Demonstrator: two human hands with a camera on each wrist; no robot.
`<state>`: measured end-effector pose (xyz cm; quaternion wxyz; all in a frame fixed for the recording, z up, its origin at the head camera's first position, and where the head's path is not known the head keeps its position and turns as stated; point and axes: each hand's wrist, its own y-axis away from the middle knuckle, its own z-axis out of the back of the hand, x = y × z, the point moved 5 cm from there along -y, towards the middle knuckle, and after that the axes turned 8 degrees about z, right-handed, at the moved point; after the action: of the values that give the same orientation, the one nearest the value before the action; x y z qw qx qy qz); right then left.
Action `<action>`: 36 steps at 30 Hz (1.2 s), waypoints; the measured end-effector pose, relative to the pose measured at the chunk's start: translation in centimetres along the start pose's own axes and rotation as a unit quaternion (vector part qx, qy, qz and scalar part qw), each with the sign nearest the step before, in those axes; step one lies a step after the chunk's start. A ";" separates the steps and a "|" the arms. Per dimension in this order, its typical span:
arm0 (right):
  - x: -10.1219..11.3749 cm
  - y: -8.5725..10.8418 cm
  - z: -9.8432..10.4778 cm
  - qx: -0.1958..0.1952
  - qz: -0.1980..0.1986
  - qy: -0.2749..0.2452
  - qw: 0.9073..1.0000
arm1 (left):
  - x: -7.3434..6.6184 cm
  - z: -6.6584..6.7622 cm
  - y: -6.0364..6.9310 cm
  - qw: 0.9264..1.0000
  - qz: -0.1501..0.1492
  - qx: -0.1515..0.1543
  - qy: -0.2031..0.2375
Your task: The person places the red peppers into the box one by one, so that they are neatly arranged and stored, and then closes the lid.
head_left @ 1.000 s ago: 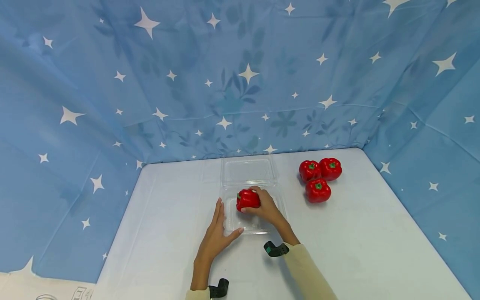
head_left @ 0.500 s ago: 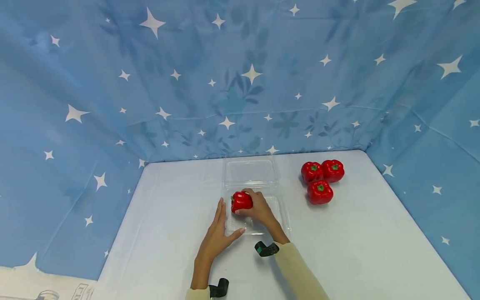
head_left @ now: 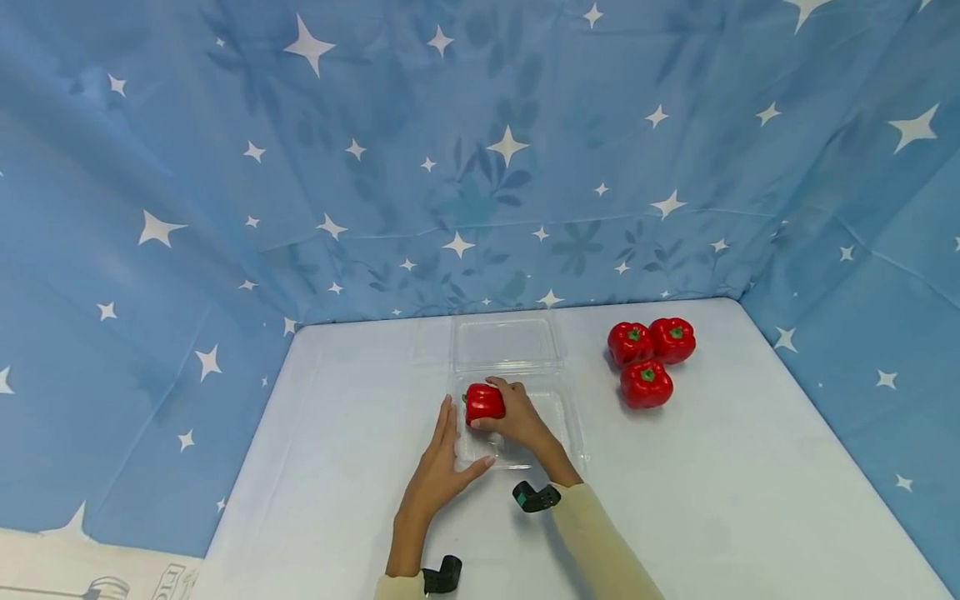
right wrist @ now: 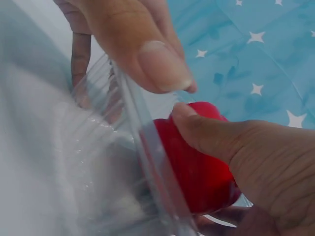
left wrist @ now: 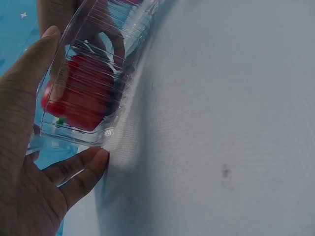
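Red pepper [head_left: 482, 403] has shifted left, pinched in the right hand [head_left: 517, 418], beside the outspread left hand [head_left: 438, 475].

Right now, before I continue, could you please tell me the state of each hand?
Left hand: open, at the box's left side.
Right hand: closed, holding one pepper.

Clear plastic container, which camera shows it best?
Head view: the clear container lies open, both halves in frame. Left wrist shows part, with the red pepper visible through it; right wrist shows only a close, blurry section.
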<state>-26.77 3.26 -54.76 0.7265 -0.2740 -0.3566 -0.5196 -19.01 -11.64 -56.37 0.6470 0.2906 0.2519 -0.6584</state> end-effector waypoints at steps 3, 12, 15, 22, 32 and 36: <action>-0.3 0.1 0.4 0.009 0.003 -0.011 1.000 | -0.1 0.0 0.0 1.000 -0.001 -0.002 -0.001; -0.5 0.6 1.4 0.015 -0.001 -0.015 1.000 | -0.2 -0.1 -0.1 1.000 0.003 -0.002 0.003; -0.5 0.6 1.3 0.008 -0.003 -0.021 1.000 | -0.1 -0.3 -0.1 1.000 0.004 -0.001 0.005; -0.3 0.3 0.8 -0.012 -0.010 -0.039 0.999 | 0.0 -0.1 -0.1 1.000 0.002 -0.006 0.001; -0.2 0.3 0.5 -0.025 -0.016 -0.040 0.999 | 0.0 -0.1 0.0 1.000 0.004 -0.006 0.019; -0.1 0.3 0.5 -0.030 -0.010 -0.042 0.999 | -0.2 0.0 0.0 1.000 0.001 -0.008 0.021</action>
<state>-26.62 3.78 -54.51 0.6968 -0.3136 -0.3743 -0.5254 -18.98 -11.46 -56.26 0.6446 0.2991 0.2707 -0.6494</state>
